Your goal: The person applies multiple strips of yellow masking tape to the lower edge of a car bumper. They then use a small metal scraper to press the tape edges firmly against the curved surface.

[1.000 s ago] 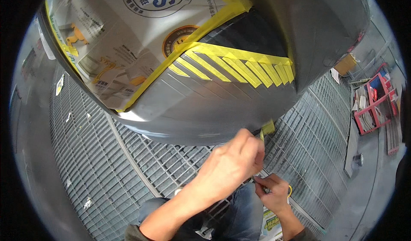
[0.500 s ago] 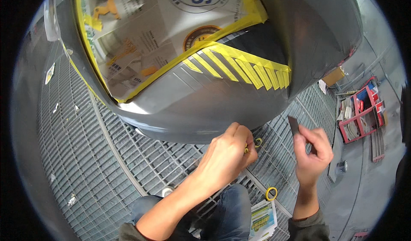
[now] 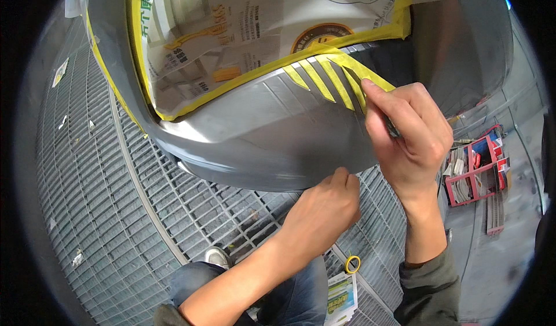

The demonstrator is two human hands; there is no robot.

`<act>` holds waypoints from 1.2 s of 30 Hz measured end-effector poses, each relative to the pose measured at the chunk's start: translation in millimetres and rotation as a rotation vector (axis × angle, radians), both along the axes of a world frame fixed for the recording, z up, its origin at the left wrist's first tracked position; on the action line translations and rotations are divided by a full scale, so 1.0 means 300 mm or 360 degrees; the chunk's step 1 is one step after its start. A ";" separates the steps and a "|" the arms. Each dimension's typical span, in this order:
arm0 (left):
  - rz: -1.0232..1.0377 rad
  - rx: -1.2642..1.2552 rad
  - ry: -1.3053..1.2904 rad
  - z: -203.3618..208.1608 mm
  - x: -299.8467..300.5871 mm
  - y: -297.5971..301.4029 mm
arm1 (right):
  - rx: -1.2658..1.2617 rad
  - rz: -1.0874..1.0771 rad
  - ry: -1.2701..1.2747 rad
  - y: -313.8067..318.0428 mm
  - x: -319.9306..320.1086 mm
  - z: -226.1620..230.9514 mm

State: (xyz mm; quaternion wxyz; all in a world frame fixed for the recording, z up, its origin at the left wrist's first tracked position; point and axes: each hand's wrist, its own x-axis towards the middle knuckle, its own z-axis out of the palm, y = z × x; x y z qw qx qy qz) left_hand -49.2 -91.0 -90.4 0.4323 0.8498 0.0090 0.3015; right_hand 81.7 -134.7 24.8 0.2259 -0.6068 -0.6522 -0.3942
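Observation:
A grey curved car body panel [image 3: 255,135], its upper opening covered with printed paper sheeting [image 3: 243,48], fills the upper view. Yellow masking tape [image 3: 214,94] edges the sheeting. Slanted yellow tape strips [image 3: 335,83] lie over the panel's ribbed corner. My right hand [image 3: 411,129] is closed at these strips, its fingertips touching the tape and covering several strips. The thin dark flat blade it held just before is mostly hidden behind the fingers. My left hand [image 3: 327,204] is closed below the panel's lower edge; the crumpled yellow tape seen in it earlier is hidden now.
Below is a metal grating floor [image 3: 104,210] with paper scraps. A yellow tape roll [image 3: 353,264] and printed sheets [image 3: 341,300] lie near my knee. A pink compartment rack [image 3: 476,169] with supplies stands at the right. My shoe [image 3: 217,257] rests on the grating.
My right hand has moved up and left from beside the panel onto the tape strips. The left hand has shifted slightly right and stays closed. The view has shifted, moving the panel rightward in it.

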 end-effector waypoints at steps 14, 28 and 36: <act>0.0001 0.0010 -0.0001 0.006 -0.001 0.021 | -0.0310 -0.0080 -0.0246 -0.007 -0.005 0.071; -0.0017 -0.0021 -0.0048 0.010 0.000 0.011 | -0.0239 -0.0049 -0.0373 0.019 -0.020 0.076; 0.0020 0.0041 0.0013 0.007 -0.002 -0.007 | -0.0302 -0.0201 -0.0222 0.039 -0.090 0.108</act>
